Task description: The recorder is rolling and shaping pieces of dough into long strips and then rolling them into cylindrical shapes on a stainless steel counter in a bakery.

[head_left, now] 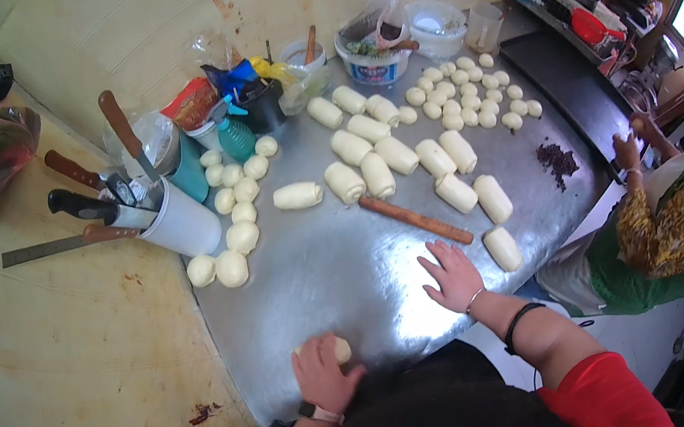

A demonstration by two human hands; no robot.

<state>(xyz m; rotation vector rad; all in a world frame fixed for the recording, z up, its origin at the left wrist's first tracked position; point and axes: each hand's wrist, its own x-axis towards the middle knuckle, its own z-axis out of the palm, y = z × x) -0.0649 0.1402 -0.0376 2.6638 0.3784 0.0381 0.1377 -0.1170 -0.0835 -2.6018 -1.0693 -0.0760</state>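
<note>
My left hand lies at the near left of the metal table, its fingers curled over a pale piece of dough that shows partly past them. My right hand is open, fingers spread, holding nothing, just short of a wooden rolling pin. Beyond the pin lie several rolled dough logs; one log rests to the right of my right hand. A single log lies apart on the left. Round dough balls line the table's left side.
Small dough balls cluster at the far right, beside a dark tray and dark crumbs. Knives stand in a white container by a green spray bottle. Tubs line the back. A co-worker handles something small at right.
</note>
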